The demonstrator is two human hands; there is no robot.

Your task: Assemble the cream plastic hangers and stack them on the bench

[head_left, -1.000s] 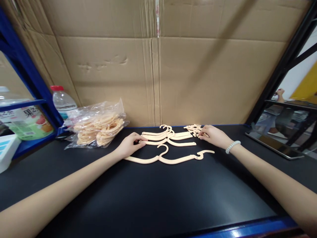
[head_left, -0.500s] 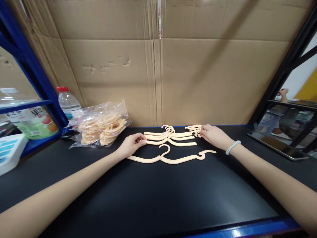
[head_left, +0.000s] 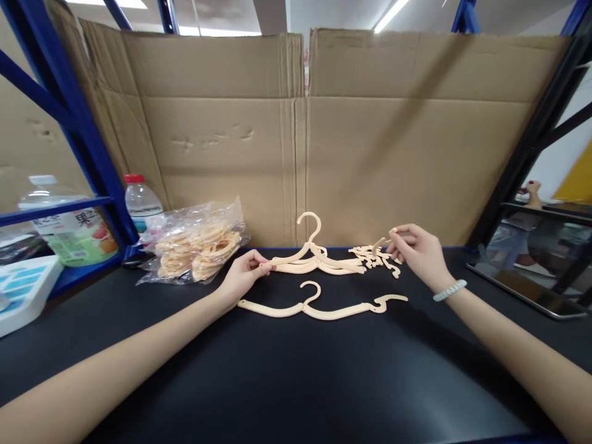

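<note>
My left hand [head_left: 241, 275] pinches the left end of a cream plastic clothes hanger [head_left: 316, 229]. That hanger is tilted up with its hook raised, above several stacked hangers [head_left: 326, 270] lying flat. My right hand [head_left: 419, 254] is closed in a pinch on a small cream hook piece [head_left: 380, 244], just right of a pile of similar small pieces [head_left: 370, 255]. Nearer to me another hanger [head_left: 333, 314] lies flat, with a small curved hook piece [head_left: 385, 303] at its right end.
A clear bag of cream plastic parts [head_left: 198, 243] lies at the left, before a red-capped bottle [head_left: 142, 203]. White tray [head_left: 30, 290] and large labelled jug [head_left: 69, 222] stand farther left. Cardboard [head_left: 222, 154] walls the back; a grey metal-edged tray [head_left: 522, 290] is at right.
The hanger in my left hand has tilted up, its hook rising. My right hand has lifted from the small-piece pile and moved right, holding a hook piece. The view has tilted upward.
</note>
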